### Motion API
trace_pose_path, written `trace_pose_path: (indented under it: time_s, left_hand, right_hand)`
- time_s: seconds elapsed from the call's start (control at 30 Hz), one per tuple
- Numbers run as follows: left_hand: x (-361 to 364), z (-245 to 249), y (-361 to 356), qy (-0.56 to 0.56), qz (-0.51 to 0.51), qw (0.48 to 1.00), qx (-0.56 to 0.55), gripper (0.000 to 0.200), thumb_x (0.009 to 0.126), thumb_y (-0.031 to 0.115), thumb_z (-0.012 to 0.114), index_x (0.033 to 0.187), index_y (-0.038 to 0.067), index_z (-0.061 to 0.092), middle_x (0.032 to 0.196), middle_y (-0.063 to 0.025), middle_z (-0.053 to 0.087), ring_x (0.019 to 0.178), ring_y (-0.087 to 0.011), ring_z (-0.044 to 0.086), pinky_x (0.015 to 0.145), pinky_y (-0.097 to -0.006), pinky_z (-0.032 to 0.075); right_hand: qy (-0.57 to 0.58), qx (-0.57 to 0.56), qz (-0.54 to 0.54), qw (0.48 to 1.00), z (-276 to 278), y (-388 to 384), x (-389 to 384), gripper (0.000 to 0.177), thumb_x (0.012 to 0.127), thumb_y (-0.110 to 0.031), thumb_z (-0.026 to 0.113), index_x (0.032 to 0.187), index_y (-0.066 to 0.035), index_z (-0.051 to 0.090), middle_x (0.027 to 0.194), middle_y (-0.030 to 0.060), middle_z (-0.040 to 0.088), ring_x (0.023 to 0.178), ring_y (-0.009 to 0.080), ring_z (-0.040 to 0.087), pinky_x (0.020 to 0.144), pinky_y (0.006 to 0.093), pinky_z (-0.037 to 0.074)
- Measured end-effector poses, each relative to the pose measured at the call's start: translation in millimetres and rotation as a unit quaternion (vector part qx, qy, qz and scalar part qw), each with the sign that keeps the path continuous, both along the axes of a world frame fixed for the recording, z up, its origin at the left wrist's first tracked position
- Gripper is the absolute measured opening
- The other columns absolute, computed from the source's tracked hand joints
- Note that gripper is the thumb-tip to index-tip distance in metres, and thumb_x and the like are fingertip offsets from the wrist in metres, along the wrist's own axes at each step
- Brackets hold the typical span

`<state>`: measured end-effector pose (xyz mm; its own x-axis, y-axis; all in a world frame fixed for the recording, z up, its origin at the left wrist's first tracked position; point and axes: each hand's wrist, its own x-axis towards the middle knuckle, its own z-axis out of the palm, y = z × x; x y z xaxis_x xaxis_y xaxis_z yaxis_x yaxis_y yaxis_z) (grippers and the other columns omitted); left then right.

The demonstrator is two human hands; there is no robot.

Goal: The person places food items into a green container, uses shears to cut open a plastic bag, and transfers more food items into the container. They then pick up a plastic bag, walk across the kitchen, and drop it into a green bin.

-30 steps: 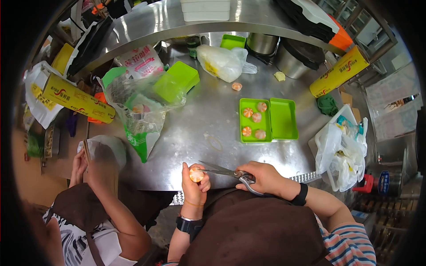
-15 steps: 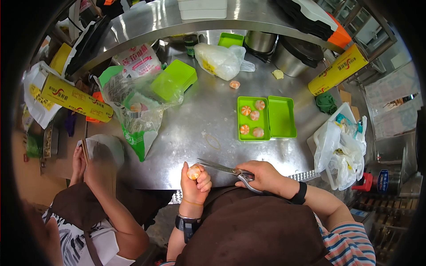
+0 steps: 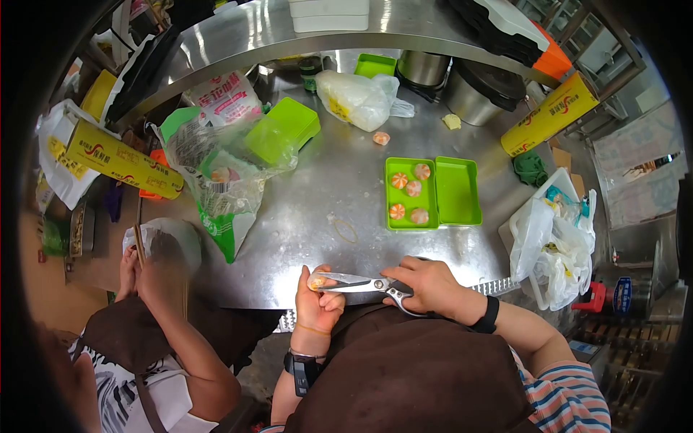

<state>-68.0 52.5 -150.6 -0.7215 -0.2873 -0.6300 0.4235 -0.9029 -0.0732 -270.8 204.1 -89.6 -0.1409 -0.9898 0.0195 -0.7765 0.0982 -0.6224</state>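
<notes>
Between the fingers of my left hand point(image 3: 317, 309) is a small orange-and-white ball point(image 3: 316, 281), partly covered by blades. My right hand point(image 3: 432, 286) grips a pair of metal scissors point(image 3: 361, 285) by the handles. The blades point left, slightly parted, and their tips overlap the ball in this view. Beyond my hands lies an unfolded green plastic box point(image 3: 432, 223); several similar striped balls point(image 3: 399, 180) sit in its left half. Another striped ball point(image 3: 381, 138) rests on the metal table point(image 3: 317, 209) farther back.
On the left, another person's hands point(image 3: 148, 278) hold thin sticks. A torn plastic bag point(image 3: 231, 195), a green lid point(image 3: 294, 126) and a yellow cling-film box point(image 3: 126, 160) lie there. A white bin point(image 3: 514, 229) with bags stands at right; metal pots point(image 3: 469, 97) line the back.
The scissors have swung so their blades moved down and left onto the ball, showing their flat side. My left fingers have shifted around the ball.
</notes>
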Motion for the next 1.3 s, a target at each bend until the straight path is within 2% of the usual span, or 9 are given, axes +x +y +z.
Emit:
trace_pose_path:
  time_s: [0.27,0.33,0.43,0.47,0.53,0.73,0.83,0.9,1.3]
  left_hand:
    - [-1.2,6.5,3.0,-0.002,-0.020,0.999,-0.040,0.043,0.102,0.049,0.039,0.093,0.010,0.057,0.059,-0.0009,0.044,0.041,-0.0084,0.034,0.037,-0.0219,0.026]
    - [-0.7,8.1,2.7,-0.001,-0.024,0.999,-0.044,0.043,0.102,0.048,0.039,0.093,0.010,0.056,0.059,-0.0008,0.043,0.041,-0.0084,0.033,0.037,-0.0220,0.026]
    - [-0.2,8.6,1.5,0.015,-0.030,0.999,-0.023,0.039,0.101,0.045,0.040,0.093,0.010,0.056,0.058,-0.0004,0.042,0.041,-0.0084,0.033,0.037,-0.0221,0.025]
    - [-0.2,8.7,1.4,0.017,-0.031,0.999,-0.016,0.037,0.101,0.044,0.041,0.092,0.011,0.056,0.058,-0.0002,0.042,0.041,-0.0083,0.033,0.037,-0.0221,0.025]
    - [-0.6,9.0,0.8,0.020,-0.032,0.999,-0.009,0.036,0.101,0.042,0.041,0.092,0.011,0.056,0.058,-0.0001,0.041,0.040,-0.0082,0.033,0.036,-0.0220,0.025]
    - [-3.9,6.5,-0.2,0.030,-0.055,0.996,-0.065,0.037,0.101,0.044,0.041,0.092,0.012,0.055,0.059,-0.0010,0.042,0.042,-0.0075,0.032,0.038,-0.0210,0.025]
    - [-12.0,16.6,3.9,-0.083,-0.065,0.979,-0.174,0.043,0.102,0.050,0.037,0.093,0.011,0.054,0.060,-0.0010,0.041,0.044,-0.0067,0.029,0.040,-0.0207,0.024]
    - [-14.7,20.2,4.5,-0.201,-0.058,0.937,-0.278,0.049,0.102,0.056,0.033,0.094,0.011,0.053,0.061,-0.0007,0.042,0.046,-0.0061,0.027,0.042,-0.0210,0.023]
    - [-12.6,15.8,6.1,-0.215,-0.037,0.918,-0.332,0.048,0.103,0.051,0.033,0.093,0.010,0.056,0.067,-0.0014,0.050,0.046,-0.0056,0.035,0.042,-0.0206,0.024]
  right_hand:
    - [0.066,-0.017,0.024,0.997,1.2,0.5,-5.1,0.046,0.074,-0.038,0.079,0.113,-0.018,0.066,0.082,0.0044,0.058,0.066,0.0252,0.063,0.055,0.0363,0.051]
    - [0.063,0.009,0.048,0.997,1.4,1.3,-8.0,0.052,0.069,-0.024,0.077,0.118,-0.017,0.063,0.088,0.0064,0.058,0.070,0.0273,0.064,0.058,0.0382,0.052]
    - [0.077,0.019,0.050,0.996,3.9,1.1,-7.5,0.058,0.065,-0.017,0.076,0.121,-0.018,0.062,0.091,0.0060,0.058,0.070,0.0267,0.064,0.059,0.0379,0.053]
    - [0.077,0.019,0.050,0.996,2.6,0.9,-7.4,0.058,0.065,-0.017,0.076,0.121,-0.018,0.062,0.091,0.0060,0.058,0.070,0.0267,0.064,0.059,0.0379,0.053]
    - [0.069,-0.014,0.036,0.997,-1.2,0.7,-7.0,0.043,0.077,-0.035,0.078,0.114,-0.018,0.066,0.080,0.0049,0.058,0.064,0.0257,0.062,0.054,0.0361,0.050]
    - [-0.047,0.023,0.032,0.998,-6.5,1.0,-6.2,0.042,0.078,-0.035,0.079,0.113,-0.016,0.067,0.079,0.0064,0.062,0.067,0.0271,0.063,0.058,0.0358,0.051]
    - [-0.084,0.036,0.015,0.996,-7.7,0.7,-6.7,0.042,0.078,-0.035,0.077,0.114,-0.015,0.067,0.079,0.0080,0.061,0.072,0.0303,0.064,0.063,0.0397,0.051]
    - [-0.086,0.024,0.012,0.996,-10.0,0.5,-8.7,0.042,0.079,-0.036,0.077,0.114,-0.015,0.067,0.080,0.0078,0.061,0.073,0.0303,0.064,0.064,0.0397,0.051]
    - [-0.055,0.040,0.016,0.998,-1.8,2.3,-7.1,0.046,0.078,-0.038,0.077,0.117,-0.016,0.065,0.086,0.0082,0.062,0.074,0.0305,0.065,0.064,0.0386,0.052]
